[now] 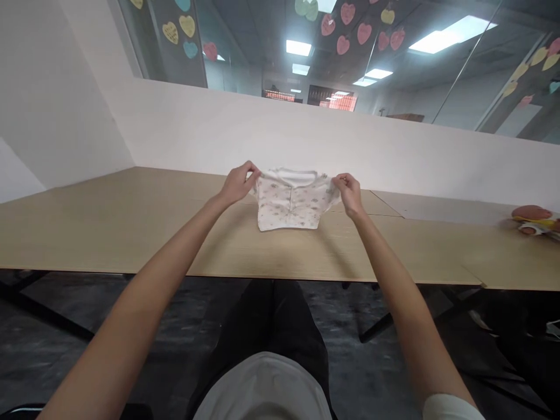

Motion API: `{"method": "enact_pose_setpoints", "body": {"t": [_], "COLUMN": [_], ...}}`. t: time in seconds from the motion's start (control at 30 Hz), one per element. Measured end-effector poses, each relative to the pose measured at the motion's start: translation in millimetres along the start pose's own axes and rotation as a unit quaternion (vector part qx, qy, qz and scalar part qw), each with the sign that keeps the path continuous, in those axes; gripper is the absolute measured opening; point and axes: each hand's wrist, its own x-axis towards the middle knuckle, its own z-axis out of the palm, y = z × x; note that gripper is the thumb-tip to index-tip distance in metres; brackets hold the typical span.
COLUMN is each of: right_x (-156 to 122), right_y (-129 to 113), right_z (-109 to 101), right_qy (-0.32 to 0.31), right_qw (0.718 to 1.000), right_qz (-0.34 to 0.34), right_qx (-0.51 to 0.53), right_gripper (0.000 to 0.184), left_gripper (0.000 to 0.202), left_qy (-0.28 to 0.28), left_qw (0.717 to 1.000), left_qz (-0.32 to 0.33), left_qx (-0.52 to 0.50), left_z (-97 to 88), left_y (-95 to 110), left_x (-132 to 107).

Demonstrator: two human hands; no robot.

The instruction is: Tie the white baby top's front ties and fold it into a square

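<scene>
A small white short-sleeved top [289, 204] with a faint scattered print is stretched between my two hands over the wooden table. Its neckline faces the wall and its hem faces me. My left hand [240, 182] pinches the left sleeve between thumb and fingers. At the other side, my right hand [349, 192] grips the right sleeve the same way. Shadows of the top and arms fall on the tabletop below. Whether the hem touches the table I cannot tell.
The pale wooden table [109, 227] runs along a white wall [184, 128], with a glass window above bearing heart-shaped notes [364, 33]. A plush toy [534, 219] lies at the far right. Black table legs [48, 309] stand below.
</scene>
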Motion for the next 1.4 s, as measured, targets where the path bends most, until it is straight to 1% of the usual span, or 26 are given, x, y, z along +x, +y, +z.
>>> {"method": "enact_pose_setpoints", "body": {"t": [0.07, 0.13, 0.17, 0.2, 0.23, 0.27, 0.3, 0.37, 0.4, 0.47, 0.5, 0.57, 0.6, 0.67, 0.73, 0.8, 0.83, 0.9, 0.97, 1.0, 1.07, 1.13, 1.2, 1.27, 1.33, 1.4], "right_x": [7.9, 10.6, 10.1, 8.4, 5.6, 1.6, -3.4, -16.3, -23.6, -38.4, -45.3, -56.8, -60.9, -65.1, -64.0, -59.2, -56.3, -51.4, -48.8, -48.5, -49.7, -52.5, -56.4, -60.8, -65.0, -68.6], "right_y": [-16.9, -23.8, -23.0, -19.2, -12.9, -4.1, 6.5, 31.7, 45.3, 72.0, 84.1, 104.1, 111.7, 122.1, 127.8, 130.9, 132.0, 133.8, 135.4, 136.0, 136.5, 136.3, 135.7, 134.8, 133.3, 131.0], "right_z": [-6.3, -9.6, -9.9, -9.2, -7.4, -4.6, -0.7, 8.9, 14.0, 21.9, 23.8, 21.7, 17.2, 2.1, -19.4, -43.2, -54.5, -73.2, -84.2, -86.3, -84.0, -75.9, -66.4, -58.4, -50.8, -38.6], "right_qy": [-0.007, -0.027, -0.039, -0.056, -0.078, -0.106, -0.139, -0.21, -0.241, -0.291, -0.309, -0.336, -0.348, -0.369, -0.389, -0.409, -0.418, -0.428, -0.418, -0.405, -0.358, -0.295, -0.242, -0.21, -0.179, -0.154], "right_qw": [1.0, 0.999, 0.997, 0.993, 0.984, 0.966, 0.94, 0.866, 0.832, 0.786, 0.772, 0.761, 0.763, 0.772, 0.784, 0.788, 0.784, 0.766, 0.745, 0.74, 0.741, 0.75, 0.756, 0.759, 0.772, 0.789], "right_qz": [-0.012, -0.002, 0.007, 0.015, 0.019, 0.02, 0.021, 0.035, 0.056, 0.099, 0.117, 0.137, 0.144, 0.158, 0.18, 0.21, 0.227, 0.251, 0.253, 0.245, 0.218, 0.198, 0.198, 0.207, 0.186, 0.141], "right_qx": [-0.007, -0.033, -0.06, -0.102, -0.161, -0.233, -0.312, -0.453, -0.496, -0.537, -0.544, -0.537, -0.526, -0.492, -0.45, -0.41, -0.399, -0.409, -0.453, -0.479, -0.524, -0.558, -0.575, -0.581, -0.581, -0.577], "right_gripper": [0.021, 0.023, 0.022, 0.022, 0.021, 0.021, 0.022, 0.026, 0.03, 0.035, 0.038, 0.042, 0.045, 0.052, 0.055, 0.048, 0.043, 0.03, 0.018, 0.014, 0.014, 0.02, 0.027, 0.03, 0.031, 0.032], "left_gripper": [0.032, 0.034, 0.034, 0.035, 0.035, 0.036, 0.037, 0.04, 0.042, 0.043, 0.043, 0.045, 0.047, 0.054, 0.062, 0.068, 0.068, 0.066, 0.059, 0.055, 0.048, 0.044, 0.038, 0.03, 0.022, 0.018], "left_qy": [0.024, 0.031, 0.017, -0.011, -0.049, -0.094, -0.14, -0.216, -0.245, -0.305, -0.329, -0.364, -0.376, -0.389, -0.393, -0.399, -0.405, -0.411, -0.402, -0.386, -0.334, -0.278, -0.245, -0.227, -0.199, -0.164], "left_qw": [0.997, 0.992, 0.988, 0.984, 0.976, 0.964, 0.95, 0.918, 0.907, 0.89, 0.881, 0.867, 0.86, 0.851, 0.848, 0.847, 0.845, 0.847, 0.857, 0.865, 0.882, 0.889, 0.883, 0.874, 0.885, 0.909], "left_qz": [0.034, 0.037, 0.031, 0.023, 0.013, 0.003, -0.007, -0.025, -0.032, -0.051, -0.062, -0.07, -0.074, -0.086, -0.111, -0.144, -0.164, -0.193, -0.213, -0.219, -0.229, -0.25, -0.283, -0.312, -0.304, -0.266], "left_qx": [0.067, 0.12, 0.148, 0.178, 0.212, 0.247, 0.281, 0.331, 0.341, 0.336, 0.334, 0.333, 0.337, 0.343, 0.339, 0.32, 0.307, 0.276, 0.242, 0.234, 0.239, 0.264, 0.283, 0.295, 0.291, 0.275], "left_z": [-14.4, -19.5, -18.6, -15.6, -10.5, -3.6, 4.9, 25.9, 37.5, 59.8, 69.1, 80.5, 82.1, 76.6, 61.5, 40.5, 29.0, 7.3, -9.1, -14.3, -18.3, -15.7, -10.1, -4.8, 0.6, 9.7], "left_y": [15.4, 22.3, 21.8, 18.6, 13.3, 6.3, -1.7, -17.9, -25.1, -37.2, -42.2, -52.2, -57.9, -72.3, -91.7, -114.6, -126.4, -147.9, -163.2, -167.8, -170.3, -165.7, -157.6, -149.7, -143.3, -136.0], "left_x": [7.6, 10.6, 10.2, 8.4, 4.9, -0.3, -7.2, -24.8, -34.6, -54.1, -63.1, -78.3, -84.3, -92.6, -97.1, -99.7, -101.0, -103.9, -106.7, -107.8, -109.3, -110.3, -111.8, -114.5, -117.2, -118.1]}}
